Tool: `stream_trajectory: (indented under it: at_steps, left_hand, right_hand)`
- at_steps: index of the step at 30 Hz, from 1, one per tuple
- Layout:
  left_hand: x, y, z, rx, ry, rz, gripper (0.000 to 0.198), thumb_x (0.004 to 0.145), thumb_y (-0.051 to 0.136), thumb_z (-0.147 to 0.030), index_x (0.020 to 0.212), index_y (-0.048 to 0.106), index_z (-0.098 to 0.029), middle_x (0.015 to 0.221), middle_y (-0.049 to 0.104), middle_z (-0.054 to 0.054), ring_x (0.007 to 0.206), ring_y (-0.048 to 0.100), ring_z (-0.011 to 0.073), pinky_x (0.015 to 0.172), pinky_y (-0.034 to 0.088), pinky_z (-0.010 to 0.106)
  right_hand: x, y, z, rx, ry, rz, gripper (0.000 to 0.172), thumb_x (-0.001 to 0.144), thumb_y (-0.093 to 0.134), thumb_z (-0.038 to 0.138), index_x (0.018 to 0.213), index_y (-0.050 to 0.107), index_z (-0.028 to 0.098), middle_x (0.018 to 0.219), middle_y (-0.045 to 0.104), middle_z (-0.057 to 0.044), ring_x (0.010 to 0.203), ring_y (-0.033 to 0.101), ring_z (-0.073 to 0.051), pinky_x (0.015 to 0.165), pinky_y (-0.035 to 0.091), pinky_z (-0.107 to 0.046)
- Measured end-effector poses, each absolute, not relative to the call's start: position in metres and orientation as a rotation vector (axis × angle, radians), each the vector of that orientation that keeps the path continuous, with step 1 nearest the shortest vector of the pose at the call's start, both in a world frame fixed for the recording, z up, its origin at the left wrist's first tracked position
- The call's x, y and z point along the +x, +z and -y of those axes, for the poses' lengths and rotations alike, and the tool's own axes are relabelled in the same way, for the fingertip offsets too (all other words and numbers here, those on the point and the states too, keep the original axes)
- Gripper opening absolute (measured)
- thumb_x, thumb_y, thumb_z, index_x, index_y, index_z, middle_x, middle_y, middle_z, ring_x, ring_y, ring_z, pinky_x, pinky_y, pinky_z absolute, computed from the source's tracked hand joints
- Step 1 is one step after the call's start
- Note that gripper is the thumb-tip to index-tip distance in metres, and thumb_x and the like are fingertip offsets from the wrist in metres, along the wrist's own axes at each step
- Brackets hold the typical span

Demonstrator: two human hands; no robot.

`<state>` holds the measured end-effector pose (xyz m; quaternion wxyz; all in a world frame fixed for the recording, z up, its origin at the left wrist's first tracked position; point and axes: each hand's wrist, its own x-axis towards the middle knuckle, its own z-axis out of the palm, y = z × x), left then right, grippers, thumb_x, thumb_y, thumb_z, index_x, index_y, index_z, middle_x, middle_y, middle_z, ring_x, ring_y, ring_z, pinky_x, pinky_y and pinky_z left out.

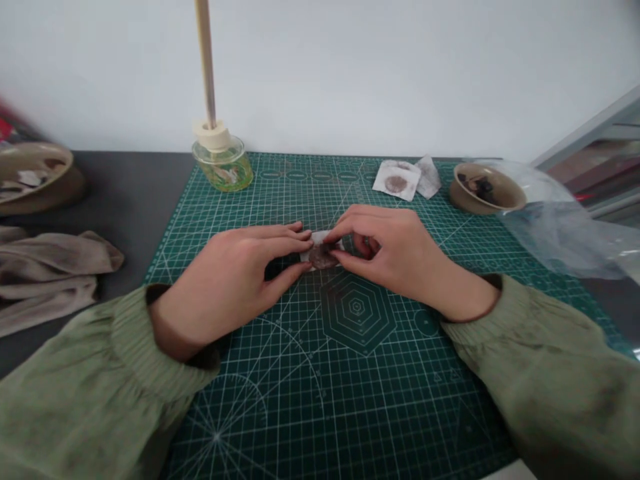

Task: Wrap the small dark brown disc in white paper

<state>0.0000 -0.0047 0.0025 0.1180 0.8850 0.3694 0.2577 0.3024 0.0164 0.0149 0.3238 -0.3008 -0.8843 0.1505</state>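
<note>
Green mat below a white wall: a sachet under handling

Head view. The gridded mat lies on a dark table. The sachet, white with a brown round patch, sits between the hands, roughly midway between the mat's side edges and well forward of its back edge. The left hand has its fingers extended together and its thumb apart, tips touching the sachet's left side; whether they pinch or only steady it cannot be told. The right hand is nearly closed, thumb and index finger pinching the right side, remaining fingers curled.

Probable hazards: opposed pulling could tear the thin-looking wrapper; uneven pressure could crease it or shift the brown patch off centre. Fingers hide much of the outline, so a misaligned edge might pass unnoticed.

At the mat's back left corner stands a bottle with tall sticks, which a knock could topple. Two other sachets overlap near the back right corner, beside a bowl. A clear bag crosses the right edge; a sleeve snagging it could disturb the bowl.
</note>
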Motion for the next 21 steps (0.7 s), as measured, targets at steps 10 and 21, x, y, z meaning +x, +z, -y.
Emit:
stream_trajectory:
  at_steps: [10, 21]
  left_hand:
    - [0.0027, 0.0045, 0.0046, 2.560, 0.749, -1.104, 0.028, 0.122, 0.078, -0.042, 0.140, 0.098, -0.036, 0.153, 0.093, 0.000, 0.148, 0.090, 0.0371, 0.140, 0.071, 0.058]
    - [0.0038, 0.0073, 0.0043, 2.530, 0.704, -1.156, 0.032, 0.121, 0.074, -0.049, 0.140, 0.099, -0.039, 0.154, 0.092, -0.001, 0.149, 0.089, 0.0379, 0.136, 0.071, 0.059]
  right_hand:
    - [0.3009, 0.0174, -0.0083, -0.773, 0.285, 2.391, 0.019, 0.110, 0.078, 0.011, 0.119, 0.092, 0.018, 0.117, 0.095, -0.008, 0.084, 0.078, -0.019, 0.079, 0.056, -0.033]
    - [0.3011, 0.0184, -0.0066, -0.764, 0.241, 2.430, 0.017, 0.112, 0.076, 0.012, 0.116, 0.090, 0.019, 0.116, 0.093, -0.008, 0.078, 0.071, -0.018, 0.079, 0.057, -0.035]
